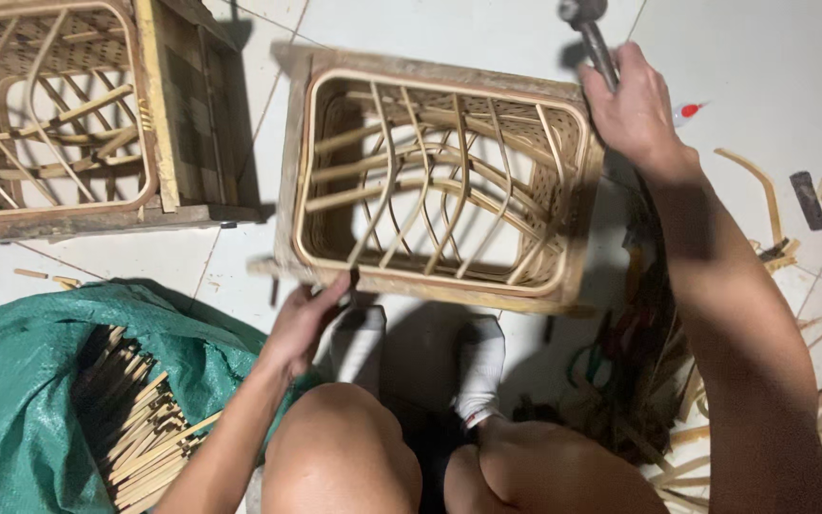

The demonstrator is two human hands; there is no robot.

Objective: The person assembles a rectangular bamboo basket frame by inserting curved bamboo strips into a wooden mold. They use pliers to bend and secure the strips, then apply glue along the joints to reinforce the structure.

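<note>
A basket [440, 181] stood on the floor [773, 67] before the feet [420, 357]. The left hand [302, 319] touched its near edge; the right hand [635, 109], at its far right corner, held a hammer [590, 33]. A second basket [68, 114] stood to the left. A sack [21, 400] of sticks [145, 428] lay near left, strips [763, 190] to the right.

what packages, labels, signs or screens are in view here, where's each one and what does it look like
Green woven sack: lower left on the floor, open and crumpled, holding a bundle of pale bamboo sticks.
Small bottle: upper right on the tiles, past the right hand, clear with a red tip.
No labels, signs or screens show.
</note>
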